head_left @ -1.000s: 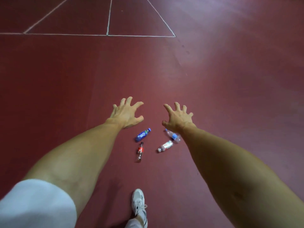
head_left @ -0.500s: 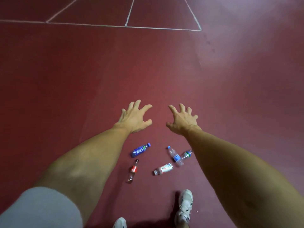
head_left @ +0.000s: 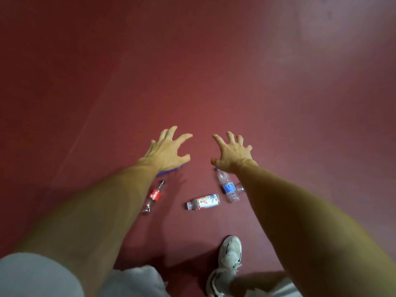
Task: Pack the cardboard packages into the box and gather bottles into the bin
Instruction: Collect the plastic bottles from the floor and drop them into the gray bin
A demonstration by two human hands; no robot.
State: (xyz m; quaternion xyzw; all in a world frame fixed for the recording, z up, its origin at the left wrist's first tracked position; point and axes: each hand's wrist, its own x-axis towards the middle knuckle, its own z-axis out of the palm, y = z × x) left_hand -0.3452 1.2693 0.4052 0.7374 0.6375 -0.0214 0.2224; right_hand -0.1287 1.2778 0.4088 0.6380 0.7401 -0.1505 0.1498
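**Pickup pending: bottle-gathering step**

Fingers (head_left: 184, 137) of left hand (head_left: 166, 151) and right hand (head_left: 232, 153): spread, clawed, holding nothing. Blue bottle (head_left: 169, 172) shows just under left palm. Red bottle (head_left: 153, 197) and white bottle (head_left: 203, 202) lie wristward on floor (head_left: 214, 82). Clear bottle (head_left: 227, 186) lies beneath right wrist. Next move, by judgement: lower the hands and close on one bottle each. Bin unseen.

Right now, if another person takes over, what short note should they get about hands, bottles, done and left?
Left hand and right hand: open, fingers spread, holding nothing.
On the red floor lie five bottles: red-label bottle, white-label bottle, blue-label bottle, clear bottle partly behind the right forearm, blue bottle mostly hidden behind the left wrist.
Done: no bottle in hand.
Left: gather all five; bin, box and packages are out of view.
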